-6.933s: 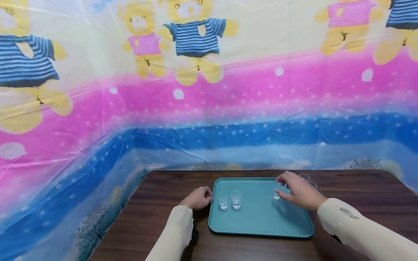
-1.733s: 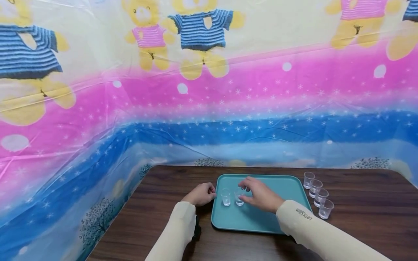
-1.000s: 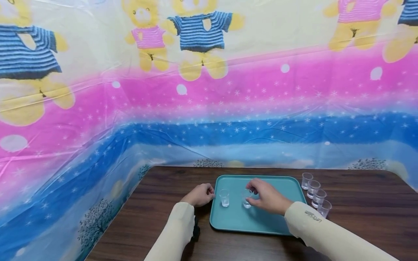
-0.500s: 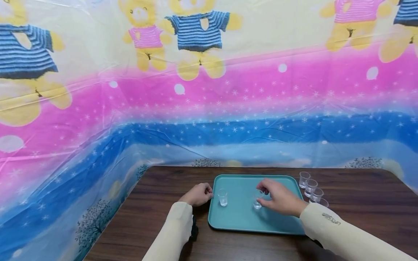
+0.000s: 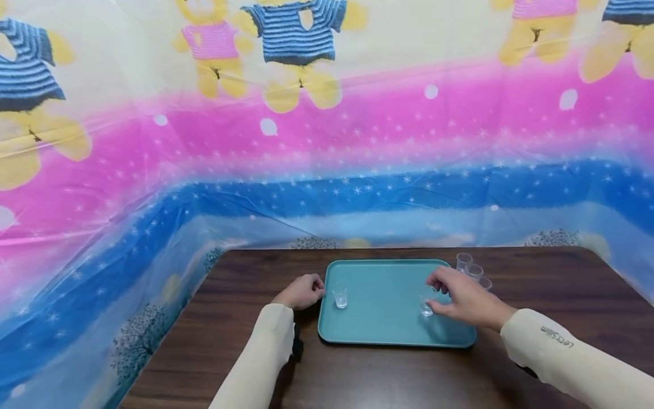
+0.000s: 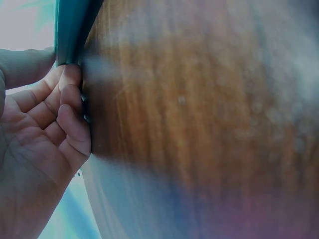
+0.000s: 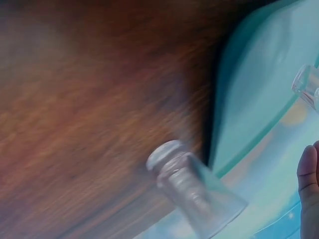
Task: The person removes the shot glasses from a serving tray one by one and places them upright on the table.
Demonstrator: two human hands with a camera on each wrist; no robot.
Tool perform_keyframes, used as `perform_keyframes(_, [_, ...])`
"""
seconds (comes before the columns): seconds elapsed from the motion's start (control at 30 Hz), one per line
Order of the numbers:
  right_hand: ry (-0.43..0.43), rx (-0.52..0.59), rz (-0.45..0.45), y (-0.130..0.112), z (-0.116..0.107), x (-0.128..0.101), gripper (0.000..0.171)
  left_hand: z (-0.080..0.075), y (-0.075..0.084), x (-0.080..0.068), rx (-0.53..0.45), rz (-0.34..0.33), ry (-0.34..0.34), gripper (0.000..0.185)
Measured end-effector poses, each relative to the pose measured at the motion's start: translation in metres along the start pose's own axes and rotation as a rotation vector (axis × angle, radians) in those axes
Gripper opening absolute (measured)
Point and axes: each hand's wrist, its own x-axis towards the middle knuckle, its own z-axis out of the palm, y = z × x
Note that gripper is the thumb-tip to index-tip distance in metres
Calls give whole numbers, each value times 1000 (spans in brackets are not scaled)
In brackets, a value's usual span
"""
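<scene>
A teal tray [image 5: 388,324] lies on a dark wooden table [image 5: 245,289]. My right hand [image 5: 435,295] pinches a small clear cup [image 5: 426,302] at the tray's right side, low over its surface. Another clear cup [image 5: 339,296] stands at the tray's left end. My left hand [image 5: 308,288] sits at the tray's left rim with its fingers curled. In the left wrist view those fingers [image 6: 70,107] press against the rim [image 6: 70,30], with the thumb on its other side. The right wrist view shows a clear cup [image 7: 194,191] on the wood beside the tray [image 7: 259,89].
A row of small clear cups [image 5: 473,270] stands on the table just right of the tray, behind my right hand. A plastic sheet with bears [image 5: 296,34] and pink and blue bands hangs close behind and to the left of the table.
My right hand has carried one cup from beside the left cup rightward across the tray. The left hand has stayed at the tray's left rim.
</scene>
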Motion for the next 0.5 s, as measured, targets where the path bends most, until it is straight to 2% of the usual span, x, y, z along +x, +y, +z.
perform_keyframes(0.5, [18, -32, 13, 16, -16, -24, 31, -2, 4, 4, 6, -41, -12, 12])
